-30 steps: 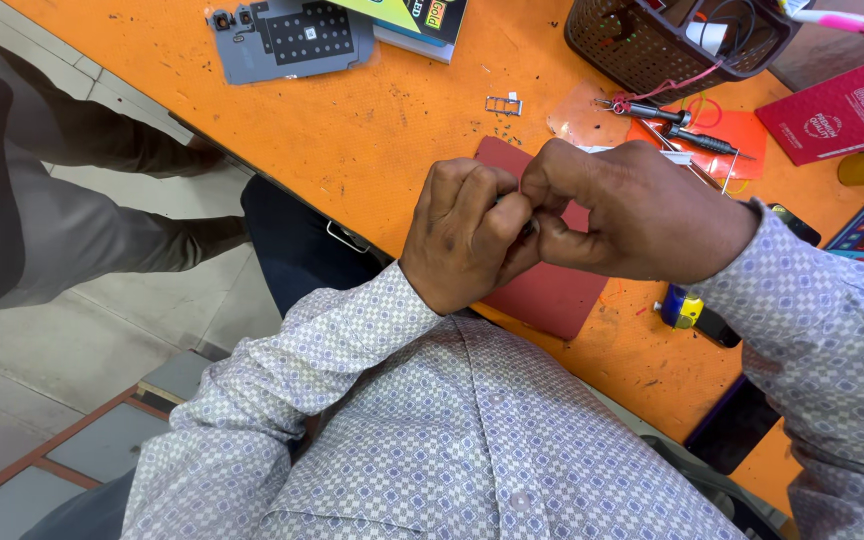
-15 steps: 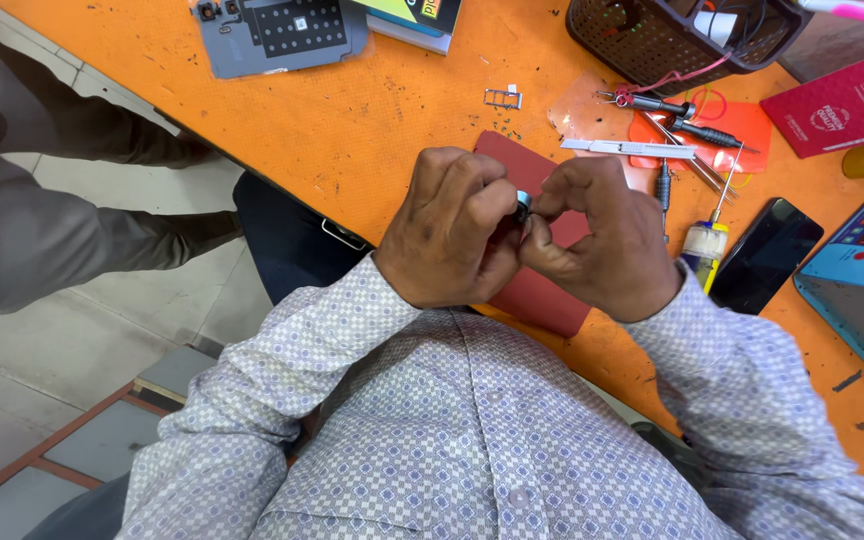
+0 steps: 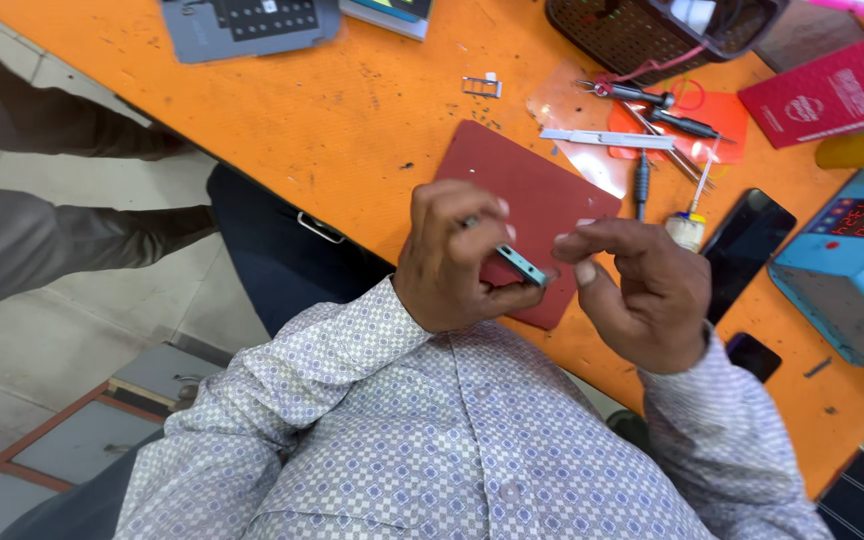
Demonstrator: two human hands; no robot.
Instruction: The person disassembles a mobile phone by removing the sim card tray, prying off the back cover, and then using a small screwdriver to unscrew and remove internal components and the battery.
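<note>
L hand [image 3: 457, 255] fingers [image 3: 477, 215] clamped on a small slim grey-teal part [image 3: 520, 263], held tilted just above the dark-red mat [image 3: 527, 190]. R hand [image 3: 642, 290] fingers [image 3: 592, 240] loosely curled, apart, thumb tip just beside the part's end; contact can't be told. Mat lies on orange bench [image 3: 352, 110]. Beyond mat: tweezers [image 3: 607, 138], screwdrivers on an orange pad [image 3: 717, 112]. Black phone [image 3: 747, 240] near R hand, blue meter box [image 3: 852, 265] further R.

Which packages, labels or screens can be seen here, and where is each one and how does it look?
Red flat package: top right of the table, white print.
Blue device: right edge, small display with red digits.
Black phone: left of the blue device, screen dark.
Grey device: top left, dark keys.
</note>
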